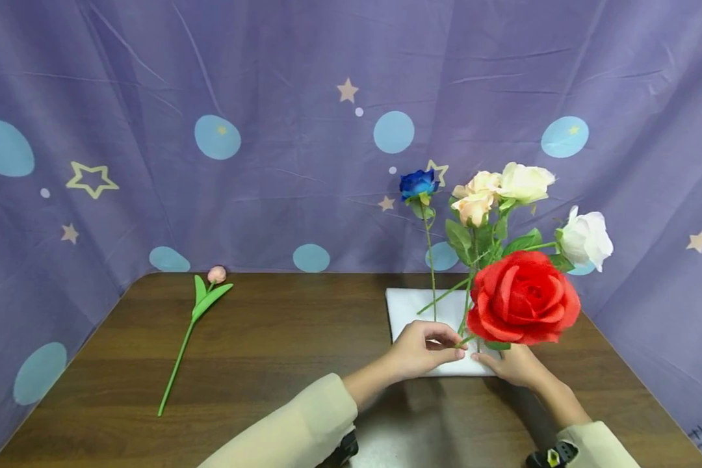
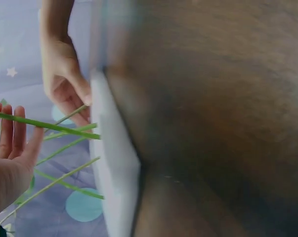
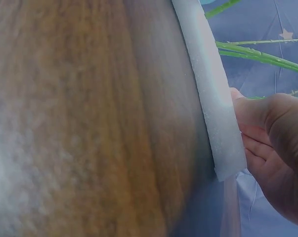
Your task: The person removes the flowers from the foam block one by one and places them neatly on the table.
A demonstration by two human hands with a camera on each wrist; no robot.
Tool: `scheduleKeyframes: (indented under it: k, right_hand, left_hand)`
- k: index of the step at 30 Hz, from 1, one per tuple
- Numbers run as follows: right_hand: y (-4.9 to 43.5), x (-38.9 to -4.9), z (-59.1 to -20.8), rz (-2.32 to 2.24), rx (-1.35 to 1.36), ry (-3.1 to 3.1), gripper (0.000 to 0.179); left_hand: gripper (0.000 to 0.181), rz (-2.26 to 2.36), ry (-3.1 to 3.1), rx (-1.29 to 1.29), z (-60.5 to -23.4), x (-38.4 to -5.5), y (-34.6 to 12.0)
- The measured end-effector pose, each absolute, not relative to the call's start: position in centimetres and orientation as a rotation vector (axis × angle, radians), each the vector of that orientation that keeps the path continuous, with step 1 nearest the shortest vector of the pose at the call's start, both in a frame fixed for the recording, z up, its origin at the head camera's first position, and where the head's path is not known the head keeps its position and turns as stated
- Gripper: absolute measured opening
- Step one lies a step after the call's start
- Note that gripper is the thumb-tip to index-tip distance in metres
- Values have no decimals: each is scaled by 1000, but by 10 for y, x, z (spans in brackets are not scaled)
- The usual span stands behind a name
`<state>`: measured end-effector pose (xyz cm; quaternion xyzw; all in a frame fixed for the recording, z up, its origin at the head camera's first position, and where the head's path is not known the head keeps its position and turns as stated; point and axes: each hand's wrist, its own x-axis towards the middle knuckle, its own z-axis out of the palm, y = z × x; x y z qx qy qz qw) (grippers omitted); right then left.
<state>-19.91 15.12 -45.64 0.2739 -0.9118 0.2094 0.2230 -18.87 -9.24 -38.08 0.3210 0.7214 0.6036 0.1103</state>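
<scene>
A large red artificial rose (image 1: 523,298) leans toward me over a white foam slab (image 1: 403,305). My left hand (image 1: 421,348) holds its green stem near the fingertips; in the left wrist view this stem (image 2: 64,128) runs from the fingers to the slab. My right hand (image 1: 517,365), partly hidden by the red bloom, rests at the slab's right side. In the right wrist view its thumb (image 3: 252,109) touches the slab. Standing in the slab are a blue rose (image 1: 419,185), peach roses (image 1: 475,198), a cream rose (image 1: 524,181) and a white rose (image 1: 586,238).
A pink tulip (image 1: 216,275) with a long green stem lies at the left of the brown wooden table (image 1: 269,338). A purple curtain (image 1: 292,84) with stars and blue spots hangs behind. Several stems (image 2: 64,177) cross close together above the slab.
</scene>
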Motion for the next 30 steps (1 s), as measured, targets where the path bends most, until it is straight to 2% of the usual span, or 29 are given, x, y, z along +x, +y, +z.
scheduleKeyframes:
  k: [1, 3, 6, 14, 21, 30]
  right_hand:
    - [151, -198, -453, 724, 705, -2500, 37]
    - [151, -196, -446, 625, 729, -2563, 43]
    - [149, -196, -443, 617, 768, -2572, 40]
    - [145, -196, -442, 606, 780, -2571, 43]
    - [144, -196, -441, 632, 800, -2547, 43]
    - [144, -197, -442, 639, 786, -2573, 42]
  left_hand:
    - [17, 1801, 2111, 933, -378, -189, -93]
    - [17, 1845, 2103, 909, -373, -189, -94]
    - [16, 1881, 2143, 912, -368, -190, -96]
    - [11, 2054, 2209, 1084, -368, -199, -103]
    - [16, 2139, 2178, 948, -367, -203, -105]
    - [22, 2282, 1955, 838, -343, -208, -108]
